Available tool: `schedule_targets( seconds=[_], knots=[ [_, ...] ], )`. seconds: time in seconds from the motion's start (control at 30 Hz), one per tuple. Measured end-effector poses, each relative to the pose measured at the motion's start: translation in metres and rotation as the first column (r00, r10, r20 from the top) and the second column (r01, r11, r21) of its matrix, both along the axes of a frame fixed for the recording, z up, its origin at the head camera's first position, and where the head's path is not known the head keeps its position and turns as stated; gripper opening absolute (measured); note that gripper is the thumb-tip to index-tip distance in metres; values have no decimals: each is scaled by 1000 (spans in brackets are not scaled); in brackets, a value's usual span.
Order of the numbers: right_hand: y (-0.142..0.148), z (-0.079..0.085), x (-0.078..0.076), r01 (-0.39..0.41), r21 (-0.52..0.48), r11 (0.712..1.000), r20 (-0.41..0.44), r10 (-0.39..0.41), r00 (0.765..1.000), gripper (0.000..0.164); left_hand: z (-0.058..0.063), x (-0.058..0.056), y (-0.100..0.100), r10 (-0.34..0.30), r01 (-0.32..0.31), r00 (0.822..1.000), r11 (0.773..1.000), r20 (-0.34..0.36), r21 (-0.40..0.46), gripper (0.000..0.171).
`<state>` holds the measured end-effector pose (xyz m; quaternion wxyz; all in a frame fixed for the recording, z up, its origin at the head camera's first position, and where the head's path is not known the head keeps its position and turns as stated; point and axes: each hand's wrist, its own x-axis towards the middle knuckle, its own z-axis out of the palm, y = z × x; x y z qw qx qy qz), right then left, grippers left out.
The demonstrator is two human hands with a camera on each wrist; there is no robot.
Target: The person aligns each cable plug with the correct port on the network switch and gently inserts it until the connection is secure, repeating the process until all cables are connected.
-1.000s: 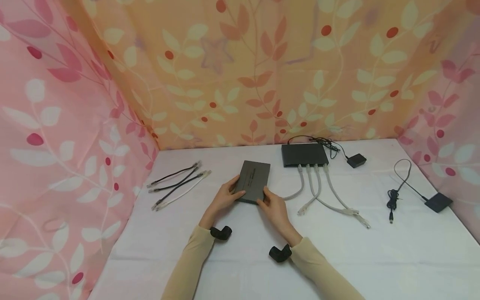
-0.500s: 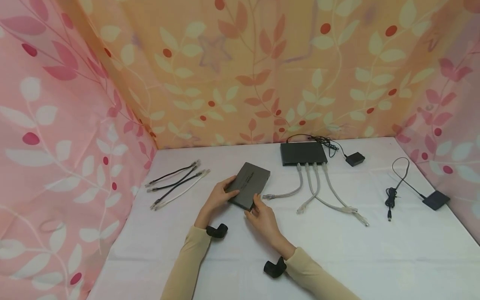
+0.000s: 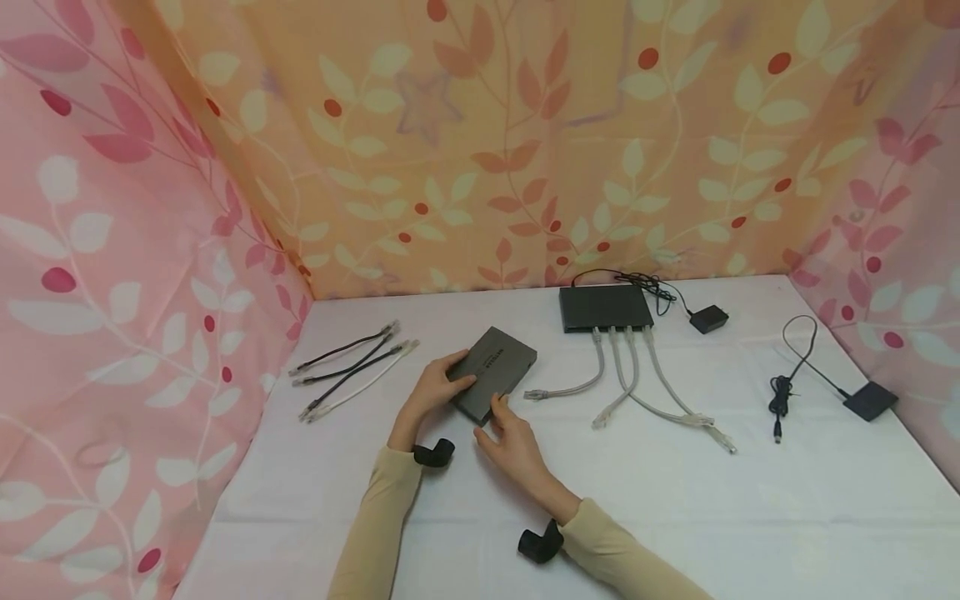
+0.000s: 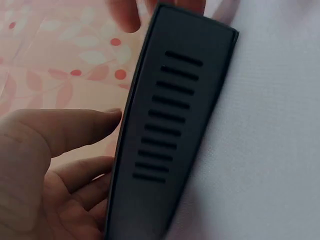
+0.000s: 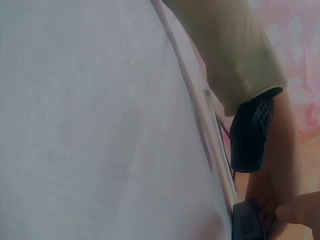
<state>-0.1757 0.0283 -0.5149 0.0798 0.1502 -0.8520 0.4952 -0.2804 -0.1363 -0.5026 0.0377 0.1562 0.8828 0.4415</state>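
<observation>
A dark grey network switch (image 3: 495, 371), with lettering on its top, sits at an angle near the middle of the table. My left hand (image 3: 432, 390) grips its left edge, thumb on the top face. At the near corner, my right hand (image 3: 513, 446) has its fingertips and thumb around the casing. In the left wrist view, the switch's slotted side (image 4: 165, 120) faces the camera, with the left thumb along its upper edge and right-hand fingertips at its far end. The right wrist view shows only a small end of the switch (image 5: 247, 222). Its underside is hidden.
A black box (image 3: 606, 308) at the back has several grey network cables (image 3: 632, 379) plugged in and a power adapter (image 3: 708, 318) beside it. Another adapter (image 3: 870, 401) with a bundled lead lies right. Several short black and white cables (image 3: 352, 371) lie left.
The switch has turned clockwise and shifted slightly left, with both hands staying on it. My right hand has moved left and nearer with the corner. A grey cable end has come into view.
</observation>
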Motion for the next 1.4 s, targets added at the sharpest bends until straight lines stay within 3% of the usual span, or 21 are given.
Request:
schedule_targets(
  seconds=[0.13, 0.3, 0.5, 0.67, 0.77, 1.0, 1.4],
  knots=[
    [-1, 3, 0, -24, -1, 1000, 19, 24, 1000, 61, 2, 1, 7, 59, -63, 997, 994, -39, -88, 62],
    [4, 2, -3, -39, 47, 998, -5, 40, 999, 60, 0, 2, 16, 96, -122, 987, 970, -131, -211, 69],
    [20, 3, -5, -133, 98, 986, -9, 135, 991, 58, -2, 3, 24, 56, -122, 981, 924, -186, -362, 77],
    [38, 8, -7, -253, 183, 950, -5, 258, 966, 54, 0, 9, 28, 6, -113, 972, 888, -234, -446, 85],
    [50, 14, -8, -279, 217, 935, -23, 291, 956, 48, 1, 12, 29, -5, -123, 966, 872, -259, -475, 93],
    [86, 31, -12, -264, 200, 944, -31, 275, 961, 38, -5, 16, 30, -6, -142, 962, 843, -273, -519, 103],
    [176, 39, -26, -56, 312, 948, -100, 91, 991, 38, -8, 15, 30, -9, -138, 967, 822, -255, -553, 103]
  ],
)
